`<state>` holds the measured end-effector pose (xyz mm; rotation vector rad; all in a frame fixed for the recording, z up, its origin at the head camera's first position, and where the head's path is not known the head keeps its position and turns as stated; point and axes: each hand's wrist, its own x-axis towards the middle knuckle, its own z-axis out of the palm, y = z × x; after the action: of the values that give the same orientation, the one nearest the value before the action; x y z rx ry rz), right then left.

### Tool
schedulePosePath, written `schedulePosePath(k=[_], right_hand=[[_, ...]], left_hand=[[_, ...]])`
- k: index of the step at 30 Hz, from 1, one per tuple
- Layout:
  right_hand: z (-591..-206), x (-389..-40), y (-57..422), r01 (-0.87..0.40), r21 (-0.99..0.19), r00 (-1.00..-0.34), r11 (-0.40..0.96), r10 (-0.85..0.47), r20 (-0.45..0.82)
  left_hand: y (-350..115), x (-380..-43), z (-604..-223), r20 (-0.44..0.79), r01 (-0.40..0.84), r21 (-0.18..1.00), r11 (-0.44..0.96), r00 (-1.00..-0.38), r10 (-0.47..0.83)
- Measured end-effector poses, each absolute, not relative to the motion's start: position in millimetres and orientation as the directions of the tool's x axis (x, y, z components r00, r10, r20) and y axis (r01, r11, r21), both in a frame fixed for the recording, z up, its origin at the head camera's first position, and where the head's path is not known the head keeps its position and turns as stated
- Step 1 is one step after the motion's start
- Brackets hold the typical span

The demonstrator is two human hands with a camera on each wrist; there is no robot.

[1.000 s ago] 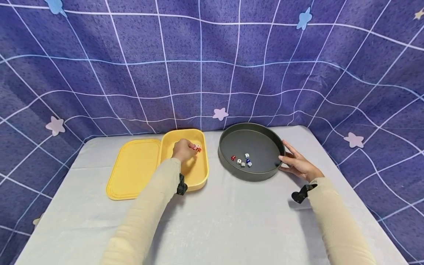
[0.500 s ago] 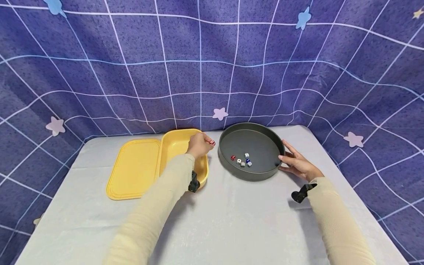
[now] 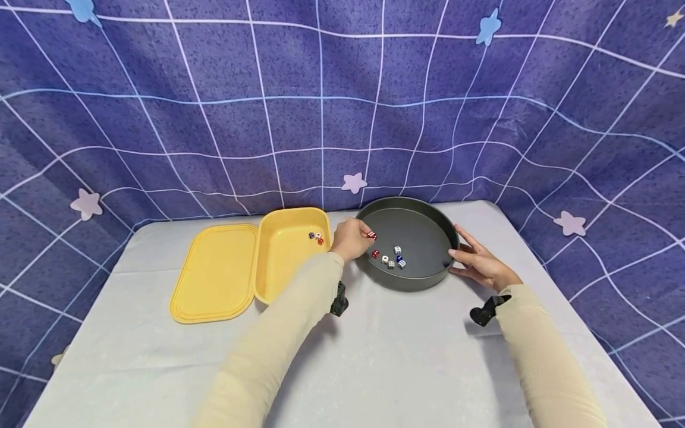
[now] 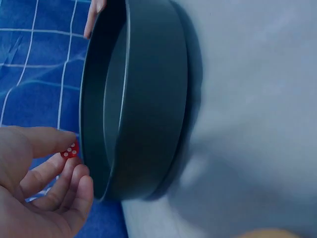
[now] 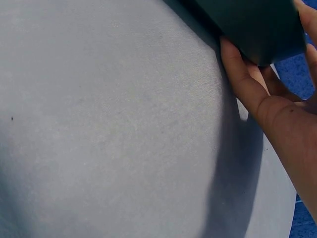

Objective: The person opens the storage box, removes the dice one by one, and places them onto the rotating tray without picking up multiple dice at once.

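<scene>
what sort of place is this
Probably a makeshift filming corner: purple-blue starry fabric hangs behind and beside a cloth-covered table, and the person wears small black devices at both wrists.

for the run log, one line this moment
left hand: pinches red spotted die | right hand: grips round dark grey pan | in pan: red, white, blue dice

No readable words or numerals
White dots (image 4: 69, 149) mark a red die (image 4: 71, 151), too blurred to count.

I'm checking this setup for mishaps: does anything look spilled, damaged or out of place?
Nothing stands out: the loose dice sit inside the dark pan or yellow box, the yellow lid lies beside the box, and I see no damage.
</scene>
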<state>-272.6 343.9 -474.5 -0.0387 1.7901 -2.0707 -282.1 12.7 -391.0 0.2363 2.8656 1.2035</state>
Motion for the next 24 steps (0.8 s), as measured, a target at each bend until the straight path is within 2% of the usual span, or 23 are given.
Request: schedulePosePath(k=[9,17,24], right_hand=[[-474.3,-272.7,344.0,0.281,-0.954,-0.921,-0.102,-0.309,-0.238],[-473.3,-272.6,343.5,0.284,-0.953,-0.922,-0.110,-0.305,-0.239],[-473.1,-271.6,343.2,0.271,-0.955,-0.924,-0.125,-0.313,-0.221]], left_hand=[[35.4,-280.9,-401.5,0.047,0.174,0.717,0.675,-0.978,0.202],[49.7,-277.8,-414.6,0.022,0.100,0.722,0.684,-0.992,0.121],[58.3,-279.9,-428.2,0.059,0.123,0.703,0.700,-0.992,0.114]])
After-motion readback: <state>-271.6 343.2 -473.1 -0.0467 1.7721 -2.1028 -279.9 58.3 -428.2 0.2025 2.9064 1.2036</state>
